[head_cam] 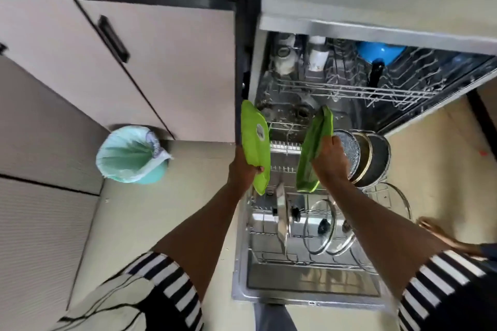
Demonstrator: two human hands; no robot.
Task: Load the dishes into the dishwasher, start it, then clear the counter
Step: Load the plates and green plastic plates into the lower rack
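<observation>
Over the rack [265, 234] of lids [320, 226] and pans [373, 158], the hands [242, 169] [332, 161] each grip a green plate [254, 140] [313, 148].

My one view comes from a wide-angle camera on my head, tilted forward and steeply down. It looks almost straight into the open dishwasher [309, 285] and its pulled-out lower rack [263, 223], from close (straight edges bow near the borders). My forearms [204, 226] enter from the bottom edge; floor [161, 209] and cupboard doors [166, 67] fill the left.
</observation>
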